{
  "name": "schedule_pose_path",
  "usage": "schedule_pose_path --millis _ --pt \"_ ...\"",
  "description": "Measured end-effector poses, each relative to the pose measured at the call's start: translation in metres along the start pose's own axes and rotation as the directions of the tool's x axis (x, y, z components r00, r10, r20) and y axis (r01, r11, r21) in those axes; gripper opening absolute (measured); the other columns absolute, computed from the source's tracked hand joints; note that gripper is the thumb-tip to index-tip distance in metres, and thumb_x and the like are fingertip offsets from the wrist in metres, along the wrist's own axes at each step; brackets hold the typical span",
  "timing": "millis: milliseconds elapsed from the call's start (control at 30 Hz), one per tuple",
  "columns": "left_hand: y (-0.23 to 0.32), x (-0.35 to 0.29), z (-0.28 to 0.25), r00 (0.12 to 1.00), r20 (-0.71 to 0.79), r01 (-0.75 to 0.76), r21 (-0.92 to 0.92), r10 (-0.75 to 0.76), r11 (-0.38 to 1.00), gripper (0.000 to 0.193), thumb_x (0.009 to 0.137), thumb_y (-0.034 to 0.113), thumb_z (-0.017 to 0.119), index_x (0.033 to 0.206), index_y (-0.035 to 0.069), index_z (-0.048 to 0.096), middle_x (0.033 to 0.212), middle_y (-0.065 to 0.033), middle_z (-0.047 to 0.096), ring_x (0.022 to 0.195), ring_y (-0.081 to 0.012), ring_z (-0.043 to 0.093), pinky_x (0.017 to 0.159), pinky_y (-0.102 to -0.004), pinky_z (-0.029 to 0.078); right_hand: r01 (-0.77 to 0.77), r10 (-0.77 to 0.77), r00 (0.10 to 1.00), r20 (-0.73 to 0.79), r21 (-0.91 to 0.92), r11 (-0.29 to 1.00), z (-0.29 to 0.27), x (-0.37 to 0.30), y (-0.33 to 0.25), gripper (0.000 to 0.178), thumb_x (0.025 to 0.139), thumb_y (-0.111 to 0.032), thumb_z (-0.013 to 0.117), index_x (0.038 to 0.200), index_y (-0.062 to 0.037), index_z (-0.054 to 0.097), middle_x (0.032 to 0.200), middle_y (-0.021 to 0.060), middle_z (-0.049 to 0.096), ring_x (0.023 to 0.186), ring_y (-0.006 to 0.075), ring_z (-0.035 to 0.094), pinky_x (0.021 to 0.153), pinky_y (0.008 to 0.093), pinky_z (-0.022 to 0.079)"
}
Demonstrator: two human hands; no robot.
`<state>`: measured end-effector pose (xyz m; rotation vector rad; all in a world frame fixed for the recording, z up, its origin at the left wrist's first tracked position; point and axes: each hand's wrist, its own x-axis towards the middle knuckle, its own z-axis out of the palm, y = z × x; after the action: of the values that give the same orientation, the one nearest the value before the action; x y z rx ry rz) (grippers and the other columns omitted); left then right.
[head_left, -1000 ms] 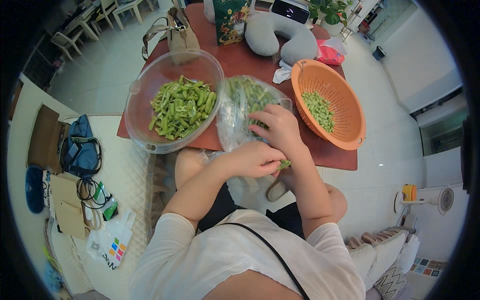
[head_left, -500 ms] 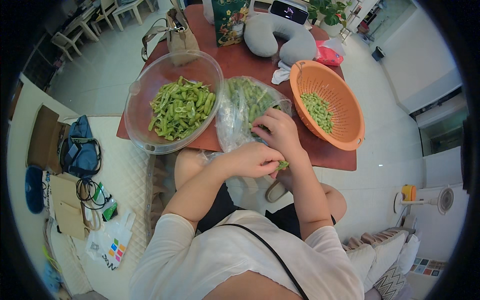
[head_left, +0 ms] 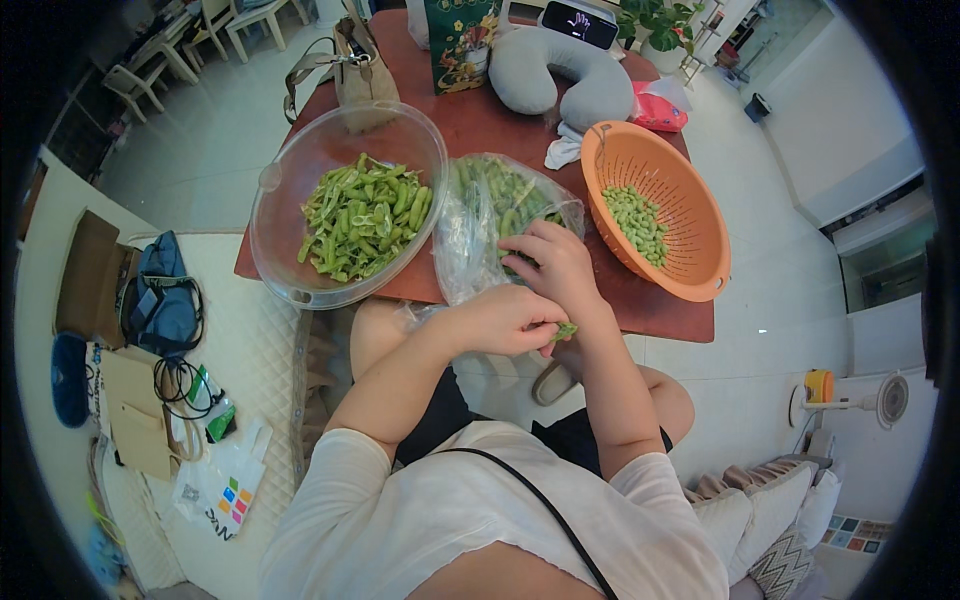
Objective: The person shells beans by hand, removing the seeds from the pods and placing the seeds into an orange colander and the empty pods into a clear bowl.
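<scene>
My left hand (head_left: 507, 320) is closed around a green edamame pod (head_left: 567, 330), whose end sticks out beside my right wrist. My right hand (head_left: 552, 262) reaches past it to a clear plastic bag (head_left: 465, 245) of edamame pods (head_left: 512, 195), its bent fingers apart over the pods at the bag's near right side. Left of the bag stands a large clear plastic bowl (head_left: 275, 215) with a heap of green pods and split shells (head_left: 365, 220). On the right, a tilted orange colander (head_left: 690, 215) holds shelled green beans (head_left: 635, 225).
All this rests on a reddish-brown table (head_left: 665, 318). Along its far side are a beige handbag (head_left: 362, 75), a dark green bag (head_left: 462, 45), a grey neck pillow (head_left: 520, 75), a phone-like screen (head_left: 578, 23), a pink packet (head_left: 658, 108) and a white tissue (head_left: 563, 150).
My right hand has shifted slightly left over the bagged pods. My left hand stays in place with the pod.
</scene>
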<state>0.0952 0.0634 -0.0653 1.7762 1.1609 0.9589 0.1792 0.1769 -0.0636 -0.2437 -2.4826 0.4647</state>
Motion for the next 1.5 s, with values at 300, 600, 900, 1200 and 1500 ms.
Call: schedule_pose_path --millis 300,600,900,1200,1500 --pt "0.003 0.001 -0.002 0.998 0.026 0.057 -0.041 -0.056 0.998 0.015 0.080 0.006 0.046 0.083 0.004 0.060 0.068 -0.0036 0.063 0.060 -0.0163 0.057 0.056 -0.0283 0.044 -0.235 0.236 0.970 0.053 0.436 0.869 -0.019 -0.006 -0.010 0.022 0.067 -0.005 0.070 0.089 -0.0056 0.066 0.070 0.0052 0.051 0.062 0.0162 0.053 0.054 0.0272 0.043" --pt "-0.007 0.006 0.000 0.982 -0.154 0.048 -0.363 -0.111 0.931 0.015 0.088 0.010 0.047 0.097 0.000 0.053 0.071 -0.0041 0.056 0.066 -0.0124 0.054 0.061 -0.0270 0.044 -0.167 0.239 0.969 -0.066 0.537 0.827 -0.051 -0.015 -0.025 0.021 0.069 0.002 0.066 0.090 -0.0001 0.065 0.081 0.0089 0.058 0.073 0.0170 0.057 0.062 0.0245 0.047" --pt "-0.020 0.009 -0.005 0.926 -0.179 0.176 -0.574 -0.333 0.800 0.032 0.090 0.007 0.041 0.121 -0.002 0.045 0.083 -0.0017 0.058 0.063 -0.0054 0.047 0.059 -0.0180 0.040 -0.300 0.446 0.784 -0.431 0.365 0.881 -0.100 -0.043 0.009 0.020 0.075 0.003 0.063 0.094 -0.0016 0.064 0.085 0.0033 0.061 0.073 0.0095 0.054 0.064 0.0214 0.043" --pt "-0.023 0.011 -0.003 0.920 -0.198 0.112 -0.693 -0.337 0.713 0.035 0.089 0.004 0.042 0.123 -0.006 0.040 0.091 -0.0075 0.062 0.065 -0.0064 0.051 0.060 -0.0201 0.044 -0.527 0.557 0.653 -0.514 0.220 0.821 -0.112 -0.045 0.023 0.018 0.080 -0.001 0.060 0.097 -0.0017 0.064 0.085 0.0028 0.064 0.073 0.0097 0.057 0.066 0.0228 0.046" --pt "-0.018 0.011 -0.009 0.915 -0.186 0.155 -0.657 -0.358 0.737 0.010 0.089 0.009 0.043 0.095 0.002 0.049 0.089 -0.0083 0.064 0.061 -0.0065 0.054 0.057 -0.0196 0.043 -0.230 0.304 0.827 -0.472 0.209 0.950 -0.086 -0.039 -0.009 0.010 0.075 0.002 0.062 0.085 0.0004 0.062 0.082 0.0088 0.061 0.077 0.0201 0.058 0.070 0.0291 0.045"
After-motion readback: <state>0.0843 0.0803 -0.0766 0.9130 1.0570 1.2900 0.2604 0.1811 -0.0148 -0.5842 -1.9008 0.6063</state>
